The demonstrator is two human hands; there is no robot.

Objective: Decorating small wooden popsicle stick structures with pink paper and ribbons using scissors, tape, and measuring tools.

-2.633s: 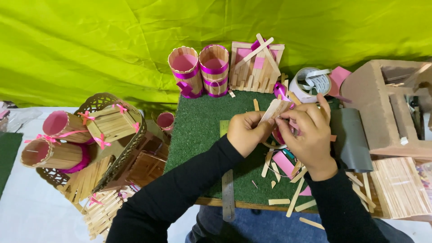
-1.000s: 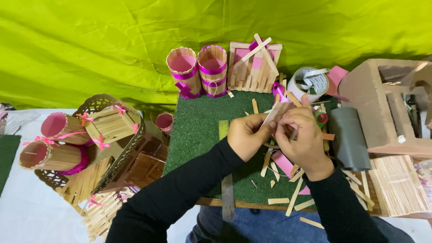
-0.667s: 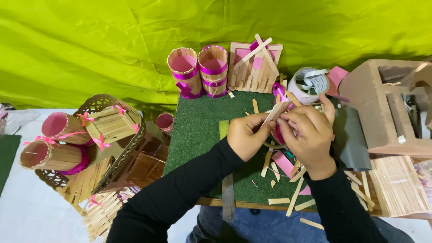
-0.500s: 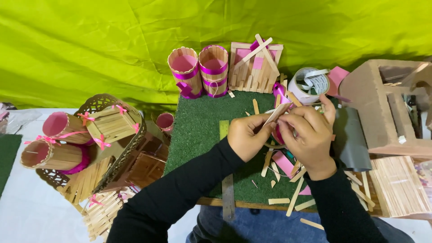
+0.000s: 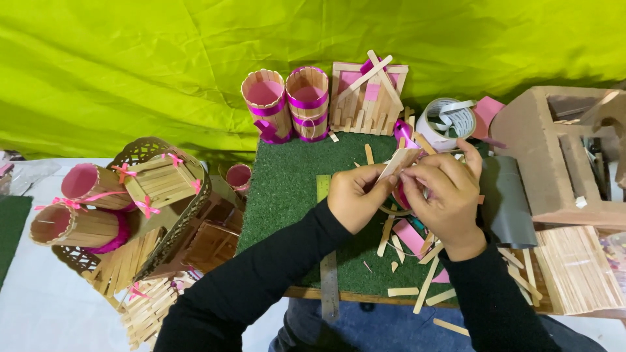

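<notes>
Over a green turf mat (image 5: 287, 189), my left hand (image 5: 355, 199) pinches a flat wooden craft stick (image 5: 399, 161) between thumb and fingers. My right hand (image 5: 443, 195) meets it from the right, fingertips closed on the same stick's upper end. A bit of pink ribbon (image 5: 401, 132) shows just above the hands and another pink strip peeks out under the right palm. Loose wooden sticks (image 5: 427, 287) and a pink paper piece (image 5: 411, 236) lie on the mat below my hands.
Two stick cups with pink bands (image 5: 287, 104) and a small stick house (image 5: 366, 98) stand at the mat's far edge. A tape roll (image 5: 447, 122) and a cardboard box (image 5: 561, 153) sit right. A metal ruler (image 5: 328, 274) lies on the mat. A basket of stick crafts (image 5: 130, 202) is left.
Both hands stayed together over the mat. The right hand's fingers shifted slightly along the stick; its tilt changed a little.
</notes>
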